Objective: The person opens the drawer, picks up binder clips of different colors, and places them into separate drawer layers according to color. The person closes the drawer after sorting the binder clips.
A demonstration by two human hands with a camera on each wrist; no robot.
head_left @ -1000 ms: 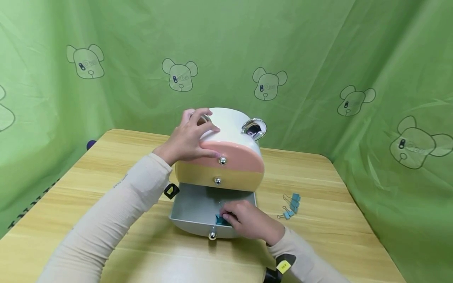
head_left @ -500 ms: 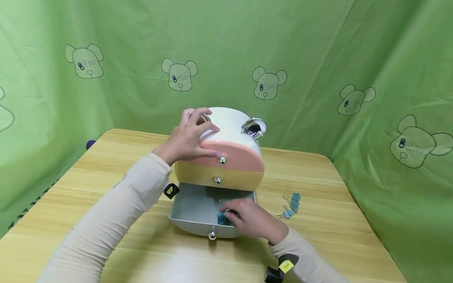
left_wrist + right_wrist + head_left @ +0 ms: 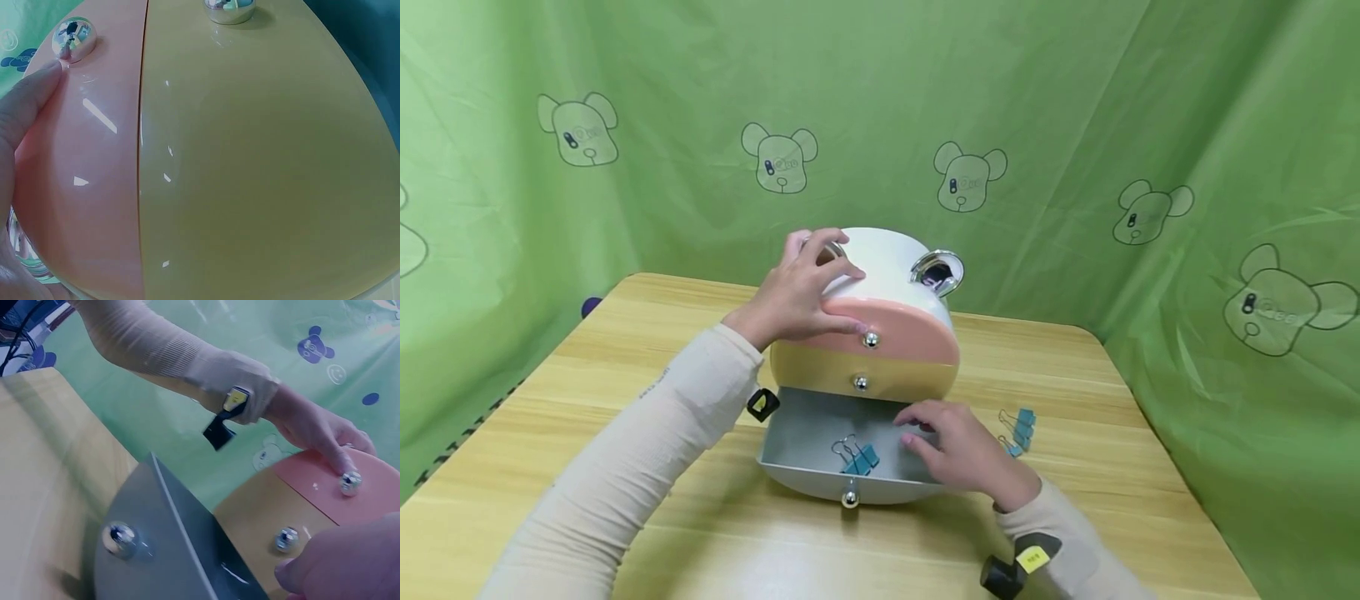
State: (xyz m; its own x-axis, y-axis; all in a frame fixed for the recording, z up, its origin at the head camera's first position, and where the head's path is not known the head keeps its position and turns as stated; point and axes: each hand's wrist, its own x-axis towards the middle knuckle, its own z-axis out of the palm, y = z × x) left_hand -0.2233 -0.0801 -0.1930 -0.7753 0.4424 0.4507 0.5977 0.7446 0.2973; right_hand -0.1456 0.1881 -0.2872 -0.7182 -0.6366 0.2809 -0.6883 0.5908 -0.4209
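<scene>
A bear-shaped desktop drawer organizer (image 3: 917, 350) has its bottom grey drawer (image 3: 805, 425) pulled out. My left hand (image 3: 797, 292) holds the case at its upper left, fingers over the top by one silver ear. Its thumb (image 3: 28, 103) lies on the pink front near the top knob (image 3: 74, 39). Teal binder clips (image 3: 861, 460) lie in the drawer near its front wall, wire handles up; whether one or two, I cannot tell. My right hand (image 3: 962, 450) hovers over the drawer's right side, fingers loosely bent, with nothing visible in them. In the right wrist view it partly covers the yellow front.
More teal binder clips (image 3: 1024, 429) lie on the wooden table (image 3: 1090, 500) right of the organizer, partly behind my right hand. The open drawer's silver knob (image 3: 850, 500) sticks out toward me. A green curtain (image 3: 880, 100) printed with bear heads surrounds the table.
My right hand has let go of the teal binder clip in the drawer and moved right and slightly back. The clip now shows in full. My left hand has stayed in place.
</scene>
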